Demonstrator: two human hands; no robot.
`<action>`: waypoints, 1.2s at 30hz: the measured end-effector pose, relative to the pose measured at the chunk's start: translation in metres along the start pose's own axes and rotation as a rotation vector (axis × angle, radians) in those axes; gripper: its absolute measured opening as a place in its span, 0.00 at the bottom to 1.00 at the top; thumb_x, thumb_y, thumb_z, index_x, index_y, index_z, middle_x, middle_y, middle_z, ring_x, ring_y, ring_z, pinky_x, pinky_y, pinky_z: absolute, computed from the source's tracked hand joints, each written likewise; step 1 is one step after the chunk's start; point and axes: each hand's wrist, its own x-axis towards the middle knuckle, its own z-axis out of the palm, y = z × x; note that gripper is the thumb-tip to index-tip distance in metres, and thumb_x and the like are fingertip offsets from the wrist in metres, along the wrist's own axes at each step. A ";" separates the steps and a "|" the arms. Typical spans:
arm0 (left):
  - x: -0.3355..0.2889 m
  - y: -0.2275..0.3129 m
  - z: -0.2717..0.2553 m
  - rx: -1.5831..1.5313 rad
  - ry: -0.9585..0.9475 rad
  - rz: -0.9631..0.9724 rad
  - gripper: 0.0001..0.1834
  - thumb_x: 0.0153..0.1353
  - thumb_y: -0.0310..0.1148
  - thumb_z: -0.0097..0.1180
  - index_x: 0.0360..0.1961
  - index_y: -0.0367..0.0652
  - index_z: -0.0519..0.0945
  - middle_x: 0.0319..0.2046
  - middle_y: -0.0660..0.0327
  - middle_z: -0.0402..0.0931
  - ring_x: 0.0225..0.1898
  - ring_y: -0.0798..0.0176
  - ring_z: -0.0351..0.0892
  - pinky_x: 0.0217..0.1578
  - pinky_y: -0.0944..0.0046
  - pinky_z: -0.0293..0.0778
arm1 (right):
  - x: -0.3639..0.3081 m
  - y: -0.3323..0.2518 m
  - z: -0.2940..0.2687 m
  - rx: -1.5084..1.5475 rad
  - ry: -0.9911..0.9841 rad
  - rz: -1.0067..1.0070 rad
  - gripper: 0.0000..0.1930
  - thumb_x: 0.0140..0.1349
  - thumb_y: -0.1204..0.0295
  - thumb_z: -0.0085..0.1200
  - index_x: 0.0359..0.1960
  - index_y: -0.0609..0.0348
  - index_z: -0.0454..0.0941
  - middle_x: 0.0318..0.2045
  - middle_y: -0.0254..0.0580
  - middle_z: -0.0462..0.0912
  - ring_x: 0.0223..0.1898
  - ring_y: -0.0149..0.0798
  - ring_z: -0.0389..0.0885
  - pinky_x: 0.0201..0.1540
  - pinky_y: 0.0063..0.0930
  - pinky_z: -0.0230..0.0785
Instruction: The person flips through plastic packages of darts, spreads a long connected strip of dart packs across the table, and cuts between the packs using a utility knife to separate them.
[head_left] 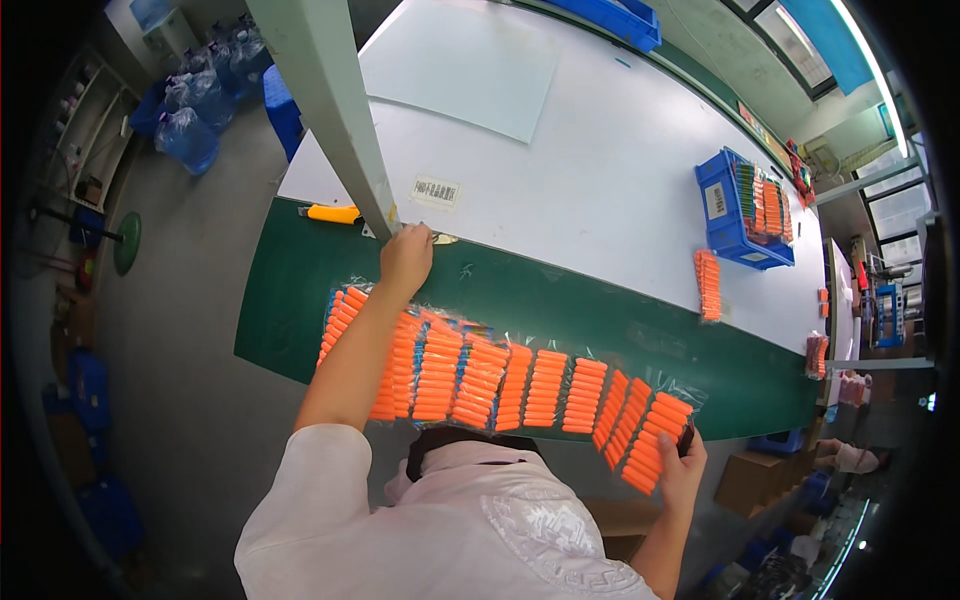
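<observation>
A row of clear plastic packs of short orange sticks lies along the near edge of the green mat, partly overlapping at the left. My left arm crosses over the left packs. My left hand is closed at the foot of the grey post, next to a small pale scrap; what its fingers hold is hidden. At the right end, my right hand grips the last pack of orange sticks, which tilts over the mat's edge. A small dark thing shows by its fingers; its kind is unclear.
The grey post rises from the white table. Beside it lies a yellow utility knife. A blue bin of packs stands at the right, with a loose pack in front. Water jugs stand on the floor, far left.
</observation>
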 end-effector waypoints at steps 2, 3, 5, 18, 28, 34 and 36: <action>0.013 -0.007 0.009 0.111 0.001 -0.029 0.03 0.56 0.29 0.54 0.31 0.43 0.76 0.34 0.56 0.77 0.39 0.51 0.78 0.37 0.52 0.74 | 0.001 -0.002 0.002 0.008 -0.020 -0.013 0.11 0.64 0.77 0.56 0.47 0.67 0.75 0.37 0.33 0.80 0.37 0.23 0.75 0.43 0.20 0.68; 0.017 -0.001 0.012 0.213 -0.011 -0.045 0.04 0.56 0.29 0.55 0.32 0.42 0.75 0.36 0.56 0.77 0.41 0.51 0.77 0.38 0.53 0.74 | 0.001 -0.002 0.000 -0.004 -0.029 -0.012 0.12 0.64 0.77 0.56 0.47 0.68 0.75 0.38 0.34 0.81 0.38 0.24 0.75 0.44 0.21 0.69; 0.009 0.008 0.012 0.256 0.025 0.071 0.05 0.56 0.30 0.56 0.33 0.42 0.75 0.37 0.57 0.77 0.42 0.52 0.77 0.40 0.54 0.73 | 0.003 -0.001 -0.002 -0.023 -0.048 -0.015 0.12 0.64 0.77 0.56 0.48 0.68 0.74 0.39 0.34 0.81 0.38 0.24 0.75 0.45 0.21 0.69; -0.165 -0.101 -0.095 0.141 -0.004 -0.556 0.17 0.63 0.40 0.57 0.40 0.34 0.78 0.36 0.55 0.79 0.41 0.55 0.78 0.42 0.58 0.74 | 0.032 -0.008 -0.066 -0.091 0.030 -0.173 0.13 0.68 0.75 0.51 0.51 0.68 0.73 0.44 0.36 0.80 0.44 0.26 0.75 0.49 0.22 0.67; -0.171 -0.105 -0.124 -0.937 -0.428 -0.968 0.23 0.53 0.34 0.70 0.45 0.34 0.75 0.40 0.55 0.80 0.41 0.64 0.82 0.46 0.63 0.77 | 0.063 -0.037 -0.127 -0.290 0.063 -0.284 0.14 0.69 0.72 0.51 0.52 0.67 0.74 0.43 0.37 0.80 0.43 0.27 0.75 0.48 0.22 0.68; -0.179 -0.122 -0.110 -1.013 -0.309 -0.885 0.25 0.52 0.30 0.70 0.47 0.33 0.71 0.42 0.53 0.79 0.42 0.62 0.81 0.44 0.61 0.78 | 0.055 -0.058 -0.146 -0.385 0.112 -0.355 0.13 0.69 0.70 0.51 0.49 0.66 0.75 0.41 0.34 0.80 0.42 0.25 0.74 0.48 0.21 0.67; -0.182 -0.136 -0.105 -0.994 -0.282 -0.867 0.23 0.52 0.30 0.70 0.45 0.34 0.72 0.41 0.54 0.79 0.41 0.63 0.81 0.43 0.62 0.78 | 0.052 -0.055 -0.147 -0.360 0.182 -0.421 0.13 0.70 0.69 0.51 0.49 0.66 0.75 0.42 0.34 0.79 0.42 0.25 0.74 0.49 0.22 0.66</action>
